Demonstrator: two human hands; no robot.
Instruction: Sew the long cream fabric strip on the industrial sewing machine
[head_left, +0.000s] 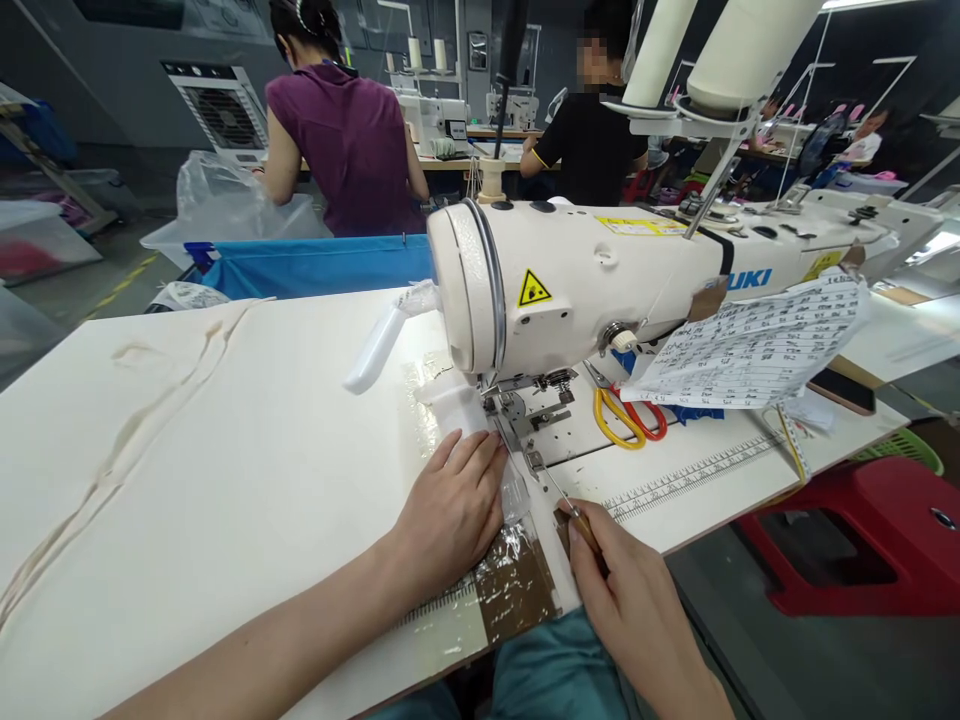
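Observation:
My left hand (459, 495) lies flat by the needle area of a white sewing machine (585, 280), fingers together and stretched over the edge of white cloth (457, 405). Between the thumb and fingers of my right hand (634, 590) is a thin awl (581, 522) with a brown handle. Its metal shaft points up and left at a small metal guide (531, 455) in front of the presser foot. A white strip (551, 550) runs from the guide down toward the table's front edge. My left fingertips hide part of the cloth.
Scissors (619, 418) with yellow and red handles lie right of the needle. A written paper sheet (750, 345) hangs from the machine. A phone (841, 390), a tape measure (793, 445) and a red stool (862, 540) are rightward. Two people sit at machines ahead.

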